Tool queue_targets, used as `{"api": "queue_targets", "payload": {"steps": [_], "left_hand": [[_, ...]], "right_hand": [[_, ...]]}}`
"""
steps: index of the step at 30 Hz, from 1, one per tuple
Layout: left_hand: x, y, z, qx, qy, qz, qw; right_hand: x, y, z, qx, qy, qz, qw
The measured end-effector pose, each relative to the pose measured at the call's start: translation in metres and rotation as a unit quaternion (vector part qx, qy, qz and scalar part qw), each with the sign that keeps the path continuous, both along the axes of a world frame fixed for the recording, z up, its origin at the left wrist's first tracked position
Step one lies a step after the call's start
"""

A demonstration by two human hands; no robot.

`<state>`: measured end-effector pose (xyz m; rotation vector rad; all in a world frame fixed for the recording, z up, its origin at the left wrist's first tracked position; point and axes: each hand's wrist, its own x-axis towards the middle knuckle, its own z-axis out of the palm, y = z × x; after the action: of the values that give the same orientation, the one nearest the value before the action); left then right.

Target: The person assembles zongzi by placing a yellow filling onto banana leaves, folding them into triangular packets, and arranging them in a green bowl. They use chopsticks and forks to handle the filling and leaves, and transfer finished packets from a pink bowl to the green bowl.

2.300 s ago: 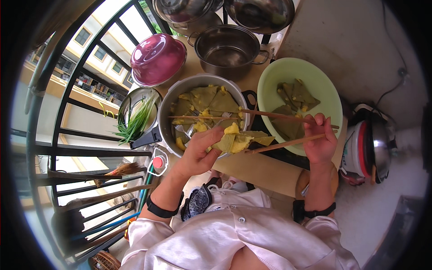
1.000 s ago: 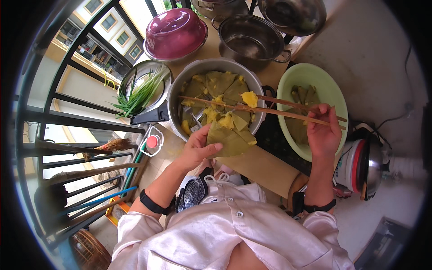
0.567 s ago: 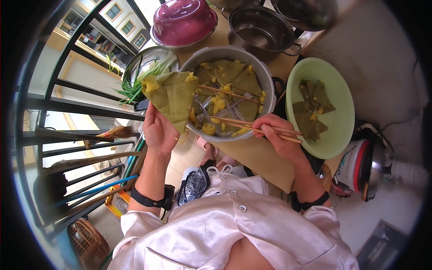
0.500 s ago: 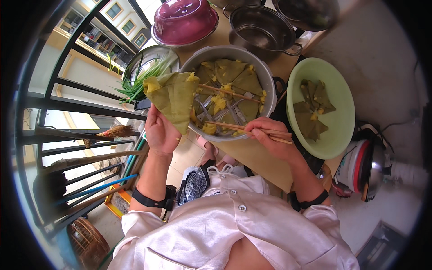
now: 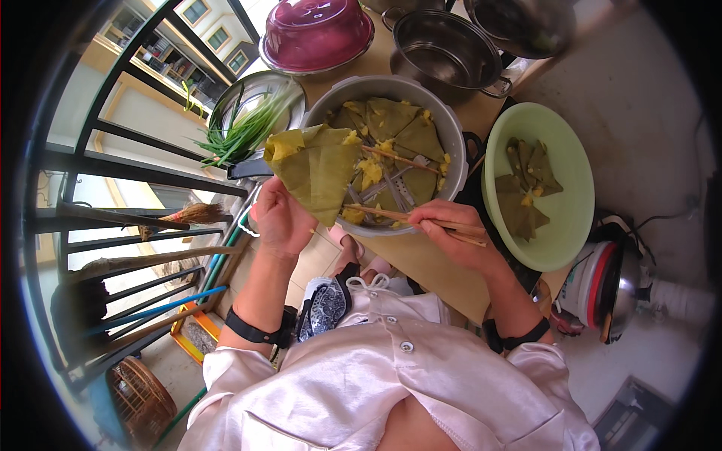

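My left hand (image 5: 280, 220) holds up a large green leaf (image 5: 316, 169) with bits of yellow filling on it, at the left edge of a big metal pot (image 5: 450, 124). The pot holds several more green leaves and yellow pieces. My right hand (image 5: 451, 233) grips a pair of long wooden chopsticks (image 5: 410, 216) whose tips reach into the pot near the held leaf. A green plastic bowl (image 5: 568, 150) with a few folded leaves sits to the right of the pot.
A metal bowl of green onions (image 5: 244, 128) lies left of the pot. A maroon lid (image 5: 316, 34) and an empty steel pot (image 5: 444, 49) stand behind. A round appliance (image 5: 613, 286) is at the right. Railing bars (image 5: 135, 169) and brooms (image 5: 177, 218) fill the left.
My left hand lifted the leaf out of the pot and carried it to the left. My right hand drew the chopsticks in closer to the pot's near rim.
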<state>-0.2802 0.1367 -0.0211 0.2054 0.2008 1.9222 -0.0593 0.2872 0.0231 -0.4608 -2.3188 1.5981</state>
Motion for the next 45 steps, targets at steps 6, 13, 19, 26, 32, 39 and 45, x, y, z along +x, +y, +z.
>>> {"api": "queue_targets", "payload": {"steps": [6, 13, 19, 26, 32, 39, 45], "left_hand": [[0.003, 0.004, 0.001, -0.017, -0.013, -0.011, 1.000], [0.006, 0.005, 0.002, -0.051, -0.027, 0.005, 0.998], [0.009, 0.007, 0.005, -0.054, -0.013, 0.002, 0.998], [0.010, 0.009, 0.006, -0.059, -0.003, -0.003, 0.998], [0.016, 0.021, 0.008, -0.053, 0.009, -0.021, 0.998], [0.019, 0.038, 0.016, -0.067, 0.000, -0.016, 0.998], [0.011, 0.036, 0.019, -0.044, -0.004, -0.021, 0.999]], "right_hand": [[0.002, -0.001, -0.004, -0.017, 0.015, 0.011, 1.000], [0.010, 0.000, -0.004, -0.160, 0.013, -0.061, 0.985], [0.008, 0.001, -0.012, -0.184, 0.060, -0.093, 0.977], [0.009, 0.004, -0.010, -0.187, 0.067, -0.084, 0.976], [0.015, 0.022, 0.009, -0.179, 0.155, -0.150, 0.960], [0.013, 0.029, 0.021, -0.154, 0.066, -0.097, 0.981], [0.009, 0.028, 0.012, -0.167, 0.095, -0.138, 0.972]]}}
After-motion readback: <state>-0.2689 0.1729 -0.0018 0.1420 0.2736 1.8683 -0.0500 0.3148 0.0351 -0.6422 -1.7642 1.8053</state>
